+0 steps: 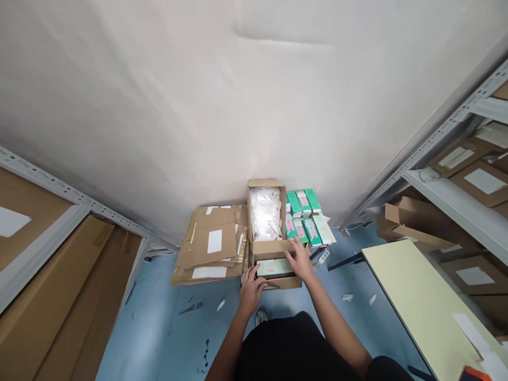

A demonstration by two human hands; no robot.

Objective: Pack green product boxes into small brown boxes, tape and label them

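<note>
A pale green box (pixel 274 267) lies inside an open cardboard carton (pixel 282 284) in front of me. My left hand (pixel 251 291) is at the carton's left end, fingers apart, its fingertips by the pale box's left end. At the right end is my right hand (pixel 300 260), its fingers spread over the carton's edge and near the box. Behind this carton stands a taller open carton (pixel 251 211) with white packing material (pixel 266 211) in it. Several green boxes with pink labels (pixel 311 230) stand in rows to the right.
Flattened cardboard (pixel 198 243) is stacked at the left. A pale yellow table (pixel 413 296) stands at the right. Metal shelves (pixel 456 196) with cartons flank both sides. White scraps (pixel 348 297) lie on the blue floor (pixel 159 317). A wall (pixel 238 106) rises behind.
</note>
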